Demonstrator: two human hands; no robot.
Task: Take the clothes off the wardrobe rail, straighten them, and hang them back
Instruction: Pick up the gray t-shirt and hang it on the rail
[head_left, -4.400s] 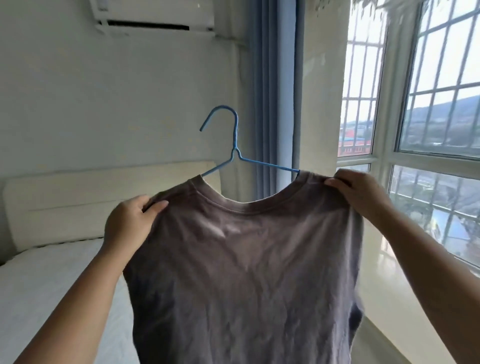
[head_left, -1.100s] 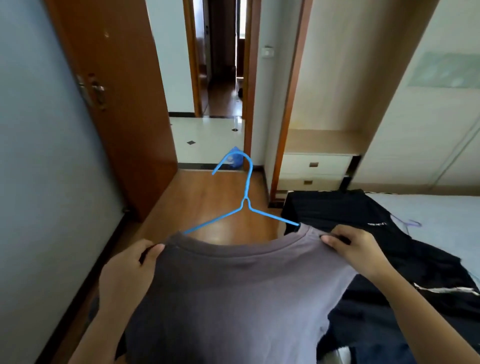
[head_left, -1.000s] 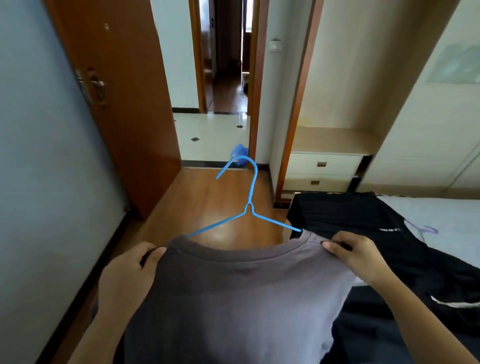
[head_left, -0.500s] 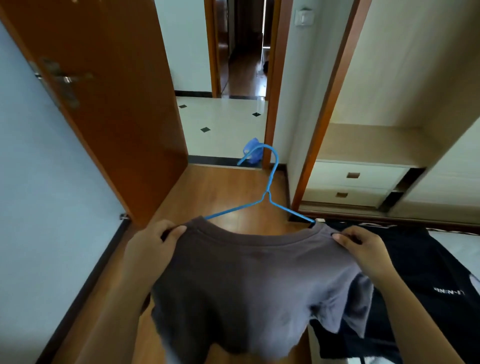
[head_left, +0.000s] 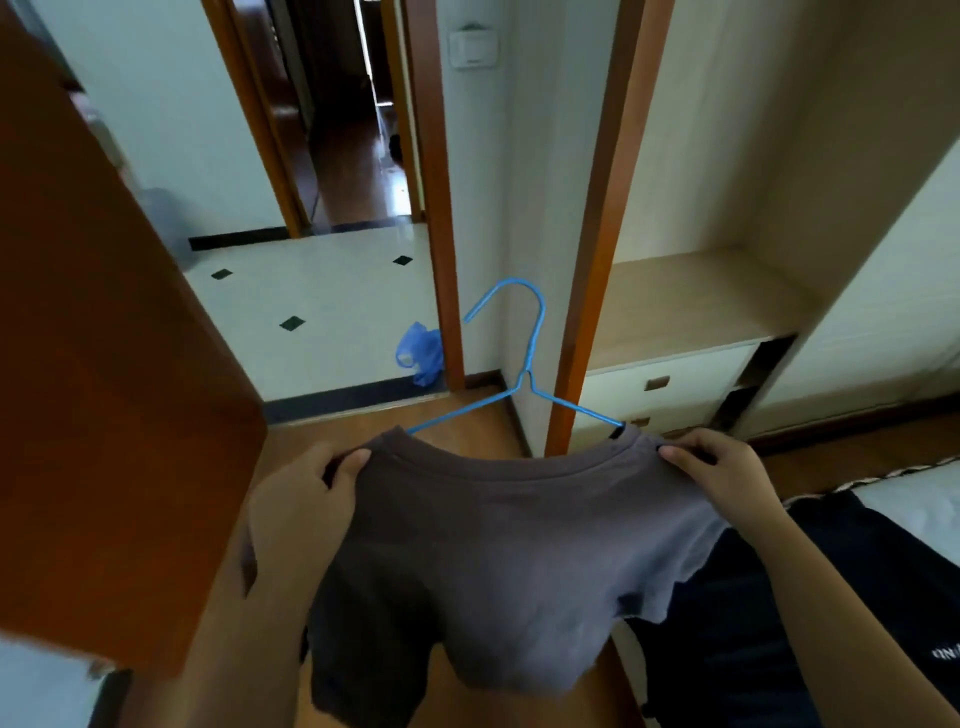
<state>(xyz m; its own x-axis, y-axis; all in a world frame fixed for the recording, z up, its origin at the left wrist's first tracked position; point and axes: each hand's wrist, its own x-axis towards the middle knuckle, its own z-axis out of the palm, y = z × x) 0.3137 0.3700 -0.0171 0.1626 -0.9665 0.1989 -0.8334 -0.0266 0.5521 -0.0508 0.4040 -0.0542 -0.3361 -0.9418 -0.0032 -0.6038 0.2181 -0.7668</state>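
Both hands are up front here, and the grey T-shirt (head_left: 498, 530) hangs between them on the blue wire hanger (head_left: 524, 379). The left hand (head_left: 306, 499) pinches the left shoulder of the shirt, thumb on top of the fabric; the right hand (head_left: 727, 478) is clamped on the right shoulder, fingers curled over the seam. The hanger's hook stands up above the collar, tilted slightly right, its arms running down into the neckline.

Compared with half a second ago, the view has swung further right and closer: the orange-brown door (head_left: 104, 415) now fills the left edge, and the open wardrobe (head_left: 701, 291) with its pale drawers (head_left: 665, 384) sits larger, just behind the hanger. The shirt is held in much the same grip as before, still stretched wide across the shoulders, its hem bunching lower down. The black garment (head_left: 753, 623) lies on the bed (head_left: 914, 493) at lower right, under the right forearm. A blue plastic bag (head_left: 418, 353) rests on the floor by the door frame.
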